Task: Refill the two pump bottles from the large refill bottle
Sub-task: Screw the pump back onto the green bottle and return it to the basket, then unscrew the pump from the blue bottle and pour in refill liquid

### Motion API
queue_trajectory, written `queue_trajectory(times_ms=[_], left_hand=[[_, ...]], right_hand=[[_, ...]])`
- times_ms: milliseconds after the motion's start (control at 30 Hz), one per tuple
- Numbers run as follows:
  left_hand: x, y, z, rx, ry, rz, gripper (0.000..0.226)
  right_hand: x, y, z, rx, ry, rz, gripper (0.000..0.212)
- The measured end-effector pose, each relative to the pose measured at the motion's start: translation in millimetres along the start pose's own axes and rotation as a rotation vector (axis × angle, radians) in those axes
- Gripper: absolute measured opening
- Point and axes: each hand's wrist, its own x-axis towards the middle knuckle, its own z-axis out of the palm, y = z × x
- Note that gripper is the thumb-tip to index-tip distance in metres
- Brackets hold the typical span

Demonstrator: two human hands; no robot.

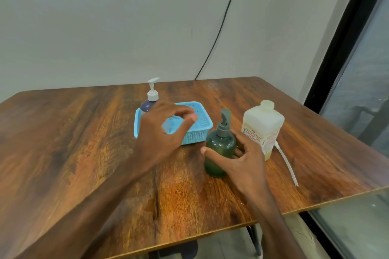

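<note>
Blue mesh basket point(194, 132) sat mid-table point(63, 143), perforated walls, right part bare as far as visible. One pump bottle stood in its far-left corner: dark blue bottle point(146, 105), white pump, nozzle pointing right, upright. Its lower body was hidden behind the left hand.

Green pump bottle point(220, 149) stood upright on the wood just right of the basket's near corner, outside it, grey pump on. Liquid level could not be read through the tinted wall.

Large refill bottle point(262, 130) stood just right of the green one, translucent white, square-shouldered, cap on, red-printed label. Yellowish liquid showed low near its base. A white tube point(287, 164) lay on the table from its right side toward the near edge.

Left hand point(166, 130) hovered over the basket, thumb and fingers curled and parted, gripping nothing.

Right hand point(245, 157) wrapped the green bottle's body from the right, thumb across the front, fingers behind, spread loosely around it.
</note>
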Motion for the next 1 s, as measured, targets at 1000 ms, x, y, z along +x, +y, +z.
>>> queue_trajectory(times_ms=[1000], left_hand=[[2,-106,8,0.059,0.091,-0.408,0.085]], right_hand=[[134,-11,106,-0.233,-0.017,-0.041,0.059]])
